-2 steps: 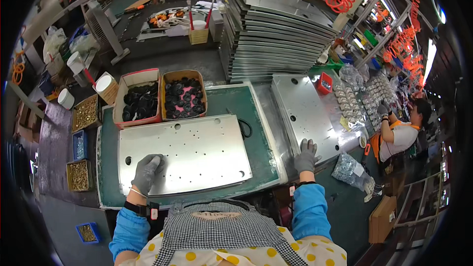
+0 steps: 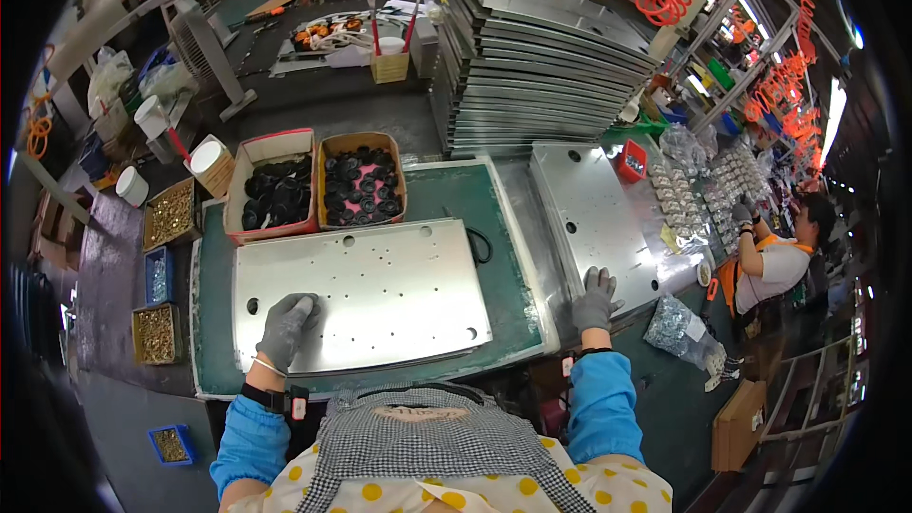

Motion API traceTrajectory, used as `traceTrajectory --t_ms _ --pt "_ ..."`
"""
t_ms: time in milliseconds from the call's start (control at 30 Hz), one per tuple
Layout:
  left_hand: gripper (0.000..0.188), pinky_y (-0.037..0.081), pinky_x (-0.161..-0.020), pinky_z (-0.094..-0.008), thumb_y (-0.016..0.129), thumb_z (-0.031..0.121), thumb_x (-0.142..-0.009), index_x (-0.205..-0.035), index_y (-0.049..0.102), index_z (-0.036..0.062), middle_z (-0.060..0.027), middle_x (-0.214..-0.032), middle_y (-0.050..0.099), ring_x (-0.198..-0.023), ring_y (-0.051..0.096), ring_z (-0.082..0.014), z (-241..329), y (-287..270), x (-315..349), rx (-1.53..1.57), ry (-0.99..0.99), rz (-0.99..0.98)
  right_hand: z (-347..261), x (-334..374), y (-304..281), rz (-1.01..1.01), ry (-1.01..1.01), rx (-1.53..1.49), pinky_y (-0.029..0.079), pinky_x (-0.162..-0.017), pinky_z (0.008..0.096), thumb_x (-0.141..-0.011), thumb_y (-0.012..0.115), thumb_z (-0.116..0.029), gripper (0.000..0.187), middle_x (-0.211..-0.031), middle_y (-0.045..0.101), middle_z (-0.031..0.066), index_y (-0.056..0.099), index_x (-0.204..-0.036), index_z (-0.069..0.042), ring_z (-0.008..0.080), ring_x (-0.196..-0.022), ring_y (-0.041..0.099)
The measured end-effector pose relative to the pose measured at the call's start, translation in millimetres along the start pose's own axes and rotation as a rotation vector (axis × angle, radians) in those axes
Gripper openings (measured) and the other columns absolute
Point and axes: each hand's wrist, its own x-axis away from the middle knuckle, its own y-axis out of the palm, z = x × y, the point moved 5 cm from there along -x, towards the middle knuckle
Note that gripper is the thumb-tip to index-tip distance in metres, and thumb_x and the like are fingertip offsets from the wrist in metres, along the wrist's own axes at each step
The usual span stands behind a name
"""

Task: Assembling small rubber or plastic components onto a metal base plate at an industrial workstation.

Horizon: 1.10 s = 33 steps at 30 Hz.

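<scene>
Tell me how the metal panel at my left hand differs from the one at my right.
The left panel lies with its long side across you; the right panel points lengthwise away from you.
The left panel is on the green mat, the right panel beyond the mat's right edge.
Your left hand is over the left panel, your right hand at the right panel's near end.
Both are silvery with round holes.

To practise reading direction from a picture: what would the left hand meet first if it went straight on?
Going on over the panel, the left hand would probably meet the right box of black parts; depth is unclear, so it might pass above.
</scene>
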Motion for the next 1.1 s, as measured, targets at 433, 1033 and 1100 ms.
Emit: traceTrajectory --t_ms 433,1033,1100 --pt "0.050 0.049 -0.094 -0.0393 0.065 0.027 -0.090 -0.129 0.055 -0.0009 -0.0209 -0.118 0.067 -0.108 0.064 -0.0331 -1.1 -145.9 34.8 -0.881 0.010 0.462 -181.3 97.8 -46.8 -0.353 -0.825 -0.481 0.050 -0.093 0.0447 -0.085 0.068 -0.043 0.063 -0.114 0.067 0.0214 0.051 -0.132 -0.004 0.0406 -0.102 0.065" --pt "0.040 0.046 -0.100 -0.0322 0.064 0.020 -0.094 -0.126 0.056 -0.0018 -0.0174 -0.130 0.059 -0.119 0.057 -0.0262 -22.6 -194.8 -22.3 0.581 -0.006 0.003 -205.1 217.7 -143.2 0.474 -1.576 -0.298 0.050 -0.061 0.0381 -0.081 0.058 -0.013 0.025 -0.084 0.060 0.0047 0.064 -0.105 -0.011 0.0241 -0.072 0.062" --pt "0.035 0.045 -0.101 -0.0337 0.064 0.024 -0.094 -0.119 0.059 -0.0001 -0.0182 -0.133 0.055 -0.123 0.055 -0.0264 27.1 -178.1 -17.9 -0.556 0.610 0.171 -207.6 216.3 -193.2 0.598 -1.597 -0.416 0.050 -0.059 0.0392 -0.076 0.064 -0.013 0.025 -0.083 0.061 0.0062 0.065 -0.101 -0.010 0.0259 -0.072 0.063"
